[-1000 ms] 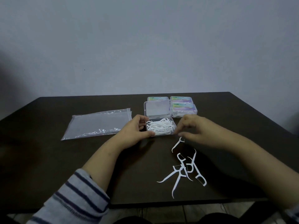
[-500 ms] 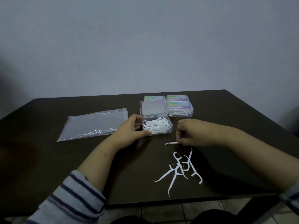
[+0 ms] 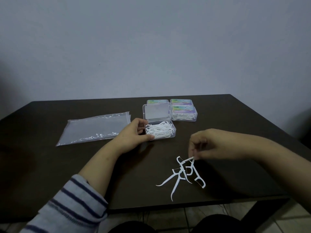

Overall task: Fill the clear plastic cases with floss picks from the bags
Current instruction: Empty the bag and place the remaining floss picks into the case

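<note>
Right hand (image 3: 212, 144) dropped, pinching a floss pick (image 3: 186, 160); left hand (image 3: 134, 134) grips pick-filled case (image 3: 159, 131).

Pretty bare room tbh. Plain grey-blue wall (image 3: 151, 44) fills the whole top half, no pictures, just a couple of tiny dark specks on it. In front of it sits a dark brown table (image 3: 50, 165) with a matte top. Light's dim and kinda cold. Below the near edge you can see pale floor tiles (image 3: 286, 221).
</note>
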